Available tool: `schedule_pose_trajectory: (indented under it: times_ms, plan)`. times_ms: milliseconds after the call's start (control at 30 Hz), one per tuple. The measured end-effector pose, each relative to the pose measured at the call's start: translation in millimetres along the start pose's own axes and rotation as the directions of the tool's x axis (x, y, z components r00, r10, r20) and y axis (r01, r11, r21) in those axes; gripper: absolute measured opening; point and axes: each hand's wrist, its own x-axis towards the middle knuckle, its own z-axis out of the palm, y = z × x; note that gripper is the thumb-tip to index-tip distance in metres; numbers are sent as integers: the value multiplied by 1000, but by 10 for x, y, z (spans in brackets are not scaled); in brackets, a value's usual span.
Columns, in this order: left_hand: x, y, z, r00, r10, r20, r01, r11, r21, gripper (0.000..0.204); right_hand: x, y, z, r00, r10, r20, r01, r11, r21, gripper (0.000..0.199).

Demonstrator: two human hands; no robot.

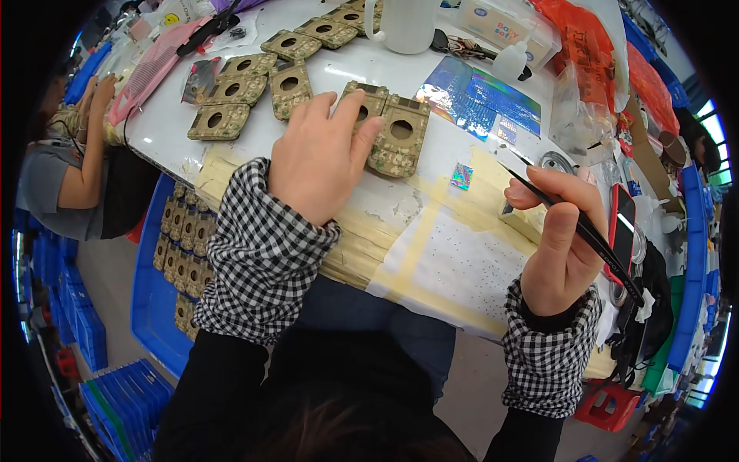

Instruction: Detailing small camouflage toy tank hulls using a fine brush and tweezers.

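My left hand (318,158) lies over the worktable with its fingers spread. Its index finger and thumb reach across a camouflage-patterned toy tank hull part (376,95), hiding much of it. Right beside that stands a second camouflage hull part (401,131), with a round hole through its top. In my right hand (566,239), a pair of black tweezers (589,229) is pinched between thumb and fingers. The tweezer tips point up and left, near a small shiny holographic sticker piece (462,176). Whether anything sits between the tips is too small to tell.
More hull parts (233,89) stand in rows at the back left. Holographic sheets (481,96) and a white pitcher (406,27) lie beyond my hands. A dotted white sheet (454,258) is taped near the front edge. A blue tray (158,308) holds parts. Someone sits at left.
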Motion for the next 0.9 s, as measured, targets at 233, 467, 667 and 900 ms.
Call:
schedule_pose_trajectory:
  times_ms: [233,467,667,900]
  plan:
    - [-132,270,169,989,109,-99,-92,983,159,55,-12,13,-10,1000,-31,1,31,999,-34,30]
    - [-121,386,248,998,57,-33,-51,986,159,60,-42,8,7,999,-25,-25,23,997,-79,33]
    - [-96,407,281,1000,-2,25,-4,967,254,53,-40,8,32,999,-24,-34,20,994,-103,34]
    - [-31,398,234,992,-82,92,63,980,191,37,-34,74,51,995,-35,-90,13,971,-237,38]
